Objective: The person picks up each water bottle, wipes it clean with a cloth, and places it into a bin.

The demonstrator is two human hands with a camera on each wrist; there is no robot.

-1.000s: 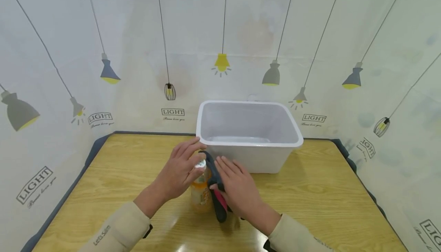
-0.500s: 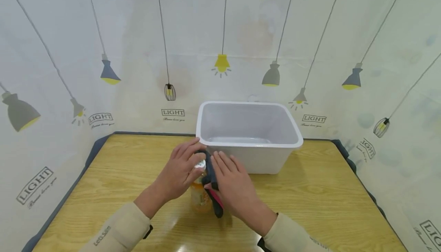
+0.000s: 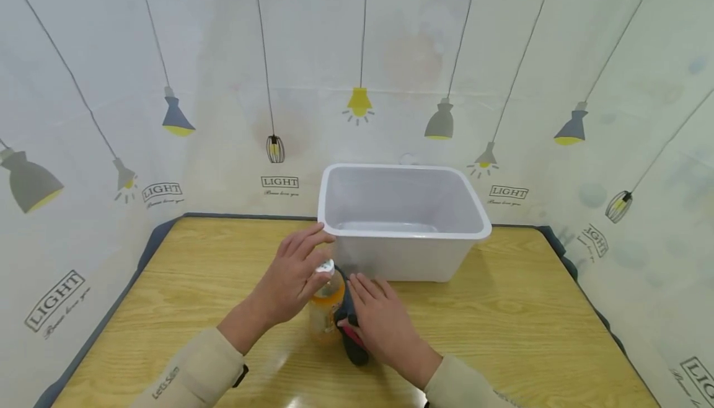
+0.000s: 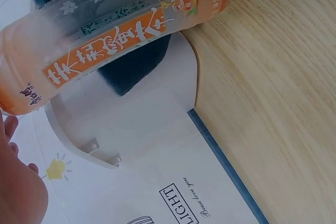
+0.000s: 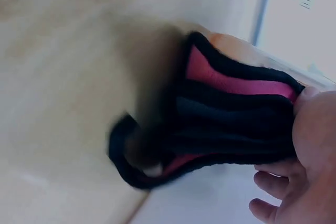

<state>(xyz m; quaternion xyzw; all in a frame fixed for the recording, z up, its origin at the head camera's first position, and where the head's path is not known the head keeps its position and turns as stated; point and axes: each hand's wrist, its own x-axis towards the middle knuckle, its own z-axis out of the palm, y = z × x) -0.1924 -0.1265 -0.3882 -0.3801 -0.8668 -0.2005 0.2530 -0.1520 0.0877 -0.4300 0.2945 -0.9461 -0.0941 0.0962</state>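
My left hand (image 3: pixel 287 278) holds an upright clear plastic bottle (image 3: pixel 325 315) by its white cap (image 3: pixel 325 266). The left wrist view shows the bottle's orange label (image 4: pixel 107 45) with white characters. On the bottle's right side, my right hand (image 3: pixel 386 320) grips a black fabric piece (image 3: pixel 354 349) with pink lining and presses it along the bottle. Folds and a curled, blurred end of this fabric appear in the right wrist view, with the thumb against it. Some dark cloth (image 4: pixel 139 72) also shows behind the bottle in the left wrist view.
A white plastic bin (image 3: pixel 404 258) stands just beyond both hands, its open top upward. The wooden table (image 3: pixel 530 309) ends at a wall covering (image 3: pixel 223 147) printed with hanging lamps.
The right hand and black fabric shifted slightly up the bottle, then came back down toward the person. My left hand and the bottle stay in place.
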